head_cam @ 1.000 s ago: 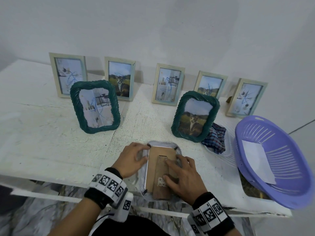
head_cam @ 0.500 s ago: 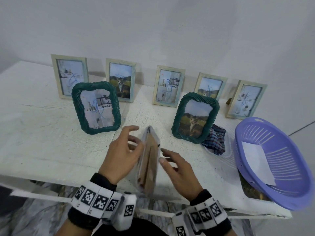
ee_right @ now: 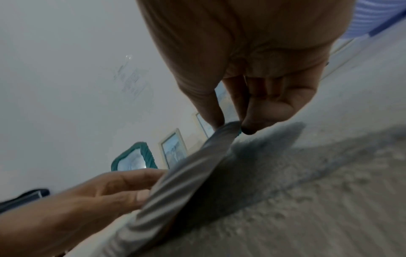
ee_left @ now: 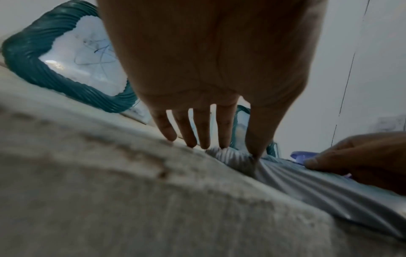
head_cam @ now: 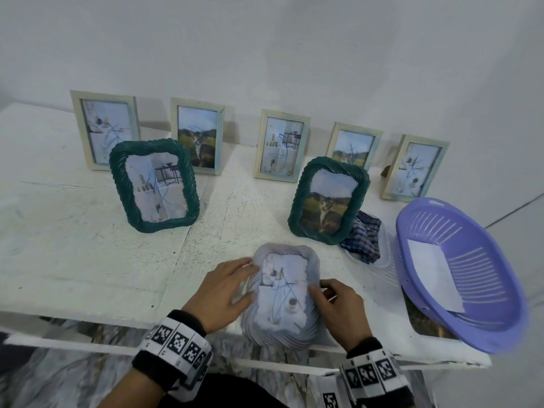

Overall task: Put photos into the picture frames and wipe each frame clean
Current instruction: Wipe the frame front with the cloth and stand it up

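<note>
White desk [head_cam: 73, 254] against a white wall, its left half bare. Purple basket [head_cam: 482, 328] overhangs the right front corner. Eight frames: five pale ones in the back row, two green ones [head_cam: 154, 185] mid-desk, one grey ribbed frame [head_cam: 284, 331] lying face up at the front edge. Left hand [head_cam: 219, 293] rests straight-fingered on its side; right hand [head_cam: 341, 310] pinches its right edge.

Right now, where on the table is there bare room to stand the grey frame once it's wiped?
Bare patches: the table's near-left stretch, in front of the left green frame, and the strip between it and the right green frame. Crowded: the right side, with the cloth and basket, and the back row of pale frames.
</note>
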The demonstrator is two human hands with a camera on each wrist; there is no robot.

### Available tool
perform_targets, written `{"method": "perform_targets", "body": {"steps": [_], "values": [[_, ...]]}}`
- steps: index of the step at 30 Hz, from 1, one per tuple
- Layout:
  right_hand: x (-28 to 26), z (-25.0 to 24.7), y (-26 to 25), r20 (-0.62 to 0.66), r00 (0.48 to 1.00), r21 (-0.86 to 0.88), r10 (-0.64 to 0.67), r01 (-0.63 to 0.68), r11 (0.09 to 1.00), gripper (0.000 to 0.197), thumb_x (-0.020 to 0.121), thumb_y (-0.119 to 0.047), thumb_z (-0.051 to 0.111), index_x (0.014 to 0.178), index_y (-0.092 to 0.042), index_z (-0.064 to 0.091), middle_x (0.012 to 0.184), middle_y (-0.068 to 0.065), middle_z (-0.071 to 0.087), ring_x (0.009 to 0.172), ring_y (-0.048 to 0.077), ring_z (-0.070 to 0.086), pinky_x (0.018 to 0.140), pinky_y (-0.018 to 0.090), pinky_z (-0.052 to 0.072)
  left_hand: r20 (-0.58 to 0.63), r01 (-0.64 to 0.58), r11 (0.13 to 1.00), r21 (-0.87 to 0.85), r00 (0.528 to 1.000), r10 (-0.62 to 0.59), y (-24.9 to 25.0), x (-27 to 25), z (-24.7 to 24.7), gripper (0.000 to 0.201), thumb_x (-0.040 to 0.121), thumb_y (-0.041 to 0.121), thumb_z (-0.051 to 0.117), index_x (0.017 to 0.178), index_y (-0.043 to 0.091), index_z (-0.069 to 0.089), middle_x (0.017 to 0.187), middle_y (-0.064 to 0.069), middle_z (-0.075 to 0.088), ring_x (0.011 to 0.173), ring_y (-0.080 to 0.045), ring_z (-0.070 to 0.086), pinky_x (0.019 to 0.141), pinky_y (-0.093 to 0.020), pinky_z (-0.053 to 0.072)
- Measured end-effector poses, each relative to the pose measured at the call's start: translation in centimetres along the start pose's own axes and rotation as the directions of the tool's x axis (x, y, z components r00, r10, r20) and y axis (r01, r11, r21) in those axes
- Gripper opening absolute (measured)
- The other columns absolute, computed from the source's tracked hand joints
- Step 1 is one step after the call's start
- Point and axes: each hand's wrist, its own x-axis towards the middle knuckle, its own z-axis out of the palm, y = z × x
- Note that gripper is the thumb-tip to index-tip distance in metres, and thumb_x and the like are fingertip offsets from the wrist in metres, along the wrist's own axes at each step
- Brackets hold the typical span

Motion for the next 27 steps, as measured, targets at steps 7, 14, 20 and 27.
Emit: {"method": "perform_targets", "body": {"steps": [7, 14, 20, 27], "values": [[1.4, 0.8, -1.3, 0.006, 1.000, -0.348, -0.028, 0.028, 0.937, 0.026, 0.091, -0.041, 0.056, 0.094, -0.016, 0.063, 0.087, 0.000, 0.061, 0.078, 0.016, 0.057, 0.066, 0.027, 0.044, -0.042, 0.045, 0.998, 0.050, 0.998, -0.042, -1.3, -0.6, 0.3, 0.062, 0.086, 0.066, 0.030, 0.143, 0.041, 0.036, 0.150, 0.019, 0.027, 0.137, -0.004, 0.020, 0.107, -0.032, 0.020], [6.4, -5.0, -1.6, -0.320, 0.914, -0.572, -0.247, 0.021, 0.820, 0.046, 0.082, -0.014, 0.063, 0.125, -0.003, 0.053, 0.119, 0.023, 0.053, 0.104, 0.041, 0.049, 0.089, 0.046, 0.042, -0.067, 0.054, 0.998, -0.018, 0.996, -0.056, -1.5, -1.0, 0.9, 0.058, 0.086, 0.068, 0.031, 0.140, 0.048, 0.034, 0.149, 0.027, 0.020, 0.137, 0.006, 0.013, 0.108, -0.029, 0.013], [9.6, -5.5, 0.2, -0.140, 0.990, -0.644, 0.031, -0.115, 0.756, 0.041, 0.095, -0.021, 0.049, 0.133, -0.007, 0.043, 0.133, 0.019, 0.046, 0.114, 0.041, 0.044, 0.091, 0.043, 0.041, -0.069, 0.060, 0.998, -0.025, 0.996, -0.061, -1.6, -0.9, 1.0, 0.056, 0.084, 0.070, 0.030, 0.138, 0.052, 0.032, 0.147, 0.031, 0.018, 0.135, 0.010, 0.011, 0.108, -0.026, 0.011], [9.4, -6.8, -0.5, -0.276, 0.961, -0.470, 0.026, -0.159, 0.868, 0.019, 0.092, -0.008, 0.048, 0.106, 0.004, 0.051, 0.113, 0.025, 0.057, 0.101, 0.039, 0.055, 0.079, 0.038, 0.043, -0.087, 0.050, 0.998, -0.025, 0.995, -0.052, -1.8, -1.0, 1.2, 0.056, 0.086, 0.069, 0.032, 0.138, 0.050, 0.035, 0.149, 0.028, 0.022, 0.137, 0.005, 0.015, 0.109, -0.030, 0.015]]}}
